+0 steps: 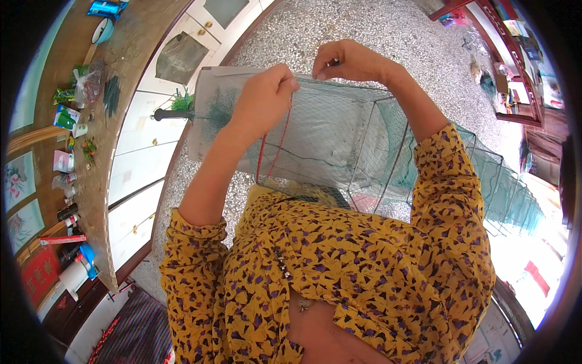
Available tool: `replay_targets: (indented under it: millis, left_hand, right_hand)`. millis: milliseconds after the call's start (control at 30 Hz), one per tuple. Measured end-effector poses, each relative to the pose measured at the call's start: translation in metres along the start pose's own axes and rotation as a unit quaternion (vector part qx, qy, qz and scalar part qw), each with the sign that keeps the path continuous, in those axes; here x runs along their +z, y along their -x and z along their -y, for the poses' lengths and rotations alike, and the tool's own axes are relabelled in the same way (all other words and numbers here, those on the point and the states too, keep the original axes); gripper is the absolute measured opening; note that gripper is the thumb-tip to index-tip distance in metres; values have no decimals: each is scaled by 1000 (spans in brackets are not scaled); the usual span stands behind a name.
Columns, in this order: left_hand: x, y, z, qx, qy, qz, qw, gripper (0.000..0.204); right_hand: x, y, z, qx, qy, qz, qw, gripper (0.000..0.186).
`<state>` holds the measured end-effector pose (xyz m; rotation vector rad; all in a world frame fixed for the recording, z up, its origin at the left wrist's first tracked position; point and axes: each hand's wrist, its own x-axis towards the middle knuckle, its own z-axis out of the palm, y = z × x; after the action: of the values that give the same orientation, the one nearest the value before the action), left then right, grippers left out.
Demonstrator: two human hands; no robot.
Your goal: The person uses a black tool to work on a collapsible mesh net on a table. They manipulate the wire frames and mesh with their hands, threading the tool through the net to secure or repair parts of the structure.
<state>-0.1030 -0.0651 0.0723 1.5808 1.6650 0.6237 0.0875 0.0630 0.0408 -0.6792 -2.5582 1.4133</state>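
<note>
A long green net trap with dark wire frames lies across in front of me and trails off to the right. My left hand is closed at the net's upper edge, with a red cord hanging from its fingertips down along the mesh. Just to the right, my right hand has thumb and fingers pinched together above the same edge; whatever is between them is too small to make out. Beneath the netting is a pale grey-white board or panel. Green strands bunch near a dark handle-like piece at its left end.
On the left a long wooden counter over white cupboards holds packets, cups and a bowl. Speckled floor spreads beyond the net. A dark red shelf unit stands at the far right; a striped mat lies lower left.
</note>
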Motion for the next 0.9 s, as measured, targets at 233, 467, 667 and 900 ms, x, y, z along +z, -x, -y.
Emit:
replay_targets:
  millis: [233, 467, 667, 900]
  left_hand:
    - [4, -5, 3, 24, -32, -14, 999, 17]
    - [7, -10, 3, 0, -10, 14, 1000, 16]
    - [-6, -6, 7, -116, 282, -2, 952, 14]
    - [-12, -5, 20, -147, 370, 2, 917, 10]
  right_hand:
    - [1, 1, -3, 14, -9, -2, 1000, 8]
    - [9, -1, -17, 8, -153, 24, 988, 13]
    - [17, -15, 0, 52, -293, 53, 953, 10]
    - [28, -17, 12, -50, -165, -22, 985, 12]
